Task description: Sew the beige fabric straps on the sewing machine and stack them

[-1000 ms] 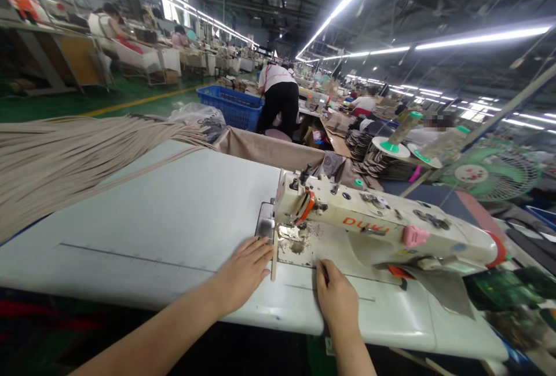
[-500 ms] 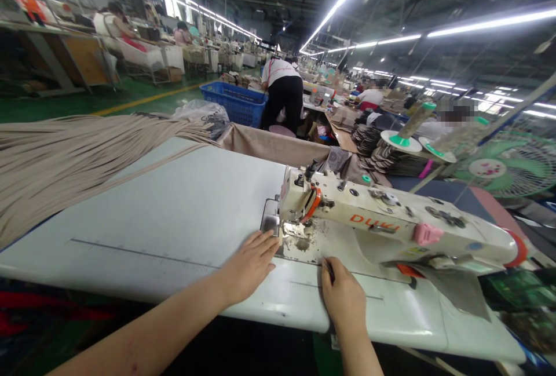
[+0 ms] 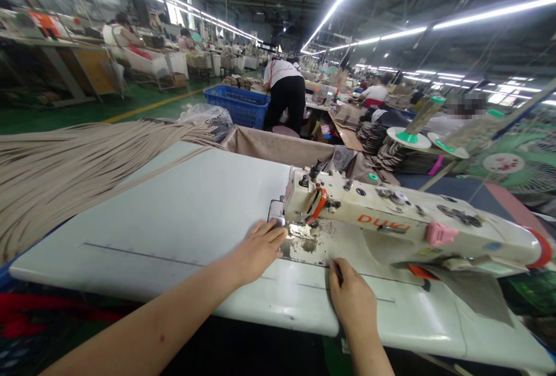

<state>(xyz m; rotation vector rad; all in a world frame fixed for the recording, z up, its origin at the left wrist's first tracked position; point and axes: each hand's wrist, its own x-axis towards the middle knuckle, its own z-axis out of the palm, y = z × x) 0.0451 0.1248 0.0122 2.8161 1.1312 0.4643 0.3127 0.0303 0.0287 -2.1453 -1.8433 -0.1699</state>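
From where I stand, the sewing machine [image 3: 417, 214] has its needle end just beyond the left hand [image 3: 259, 253], which lies palm down, fingers stretched out, tips beside the shiny metal plate [image 3: 300, 231]; what they cover I can't tell. Nearer the table's [image 3: 182, 196] front edge, the right hand [image 3: 354, 296] curls around a small dark object [image 3: 337, 270], mostly hidden.

Orange lettering [image 3: 383, 223], apparently "DUKI", along the side of the cream sewing machine [image 3: 419, 216]
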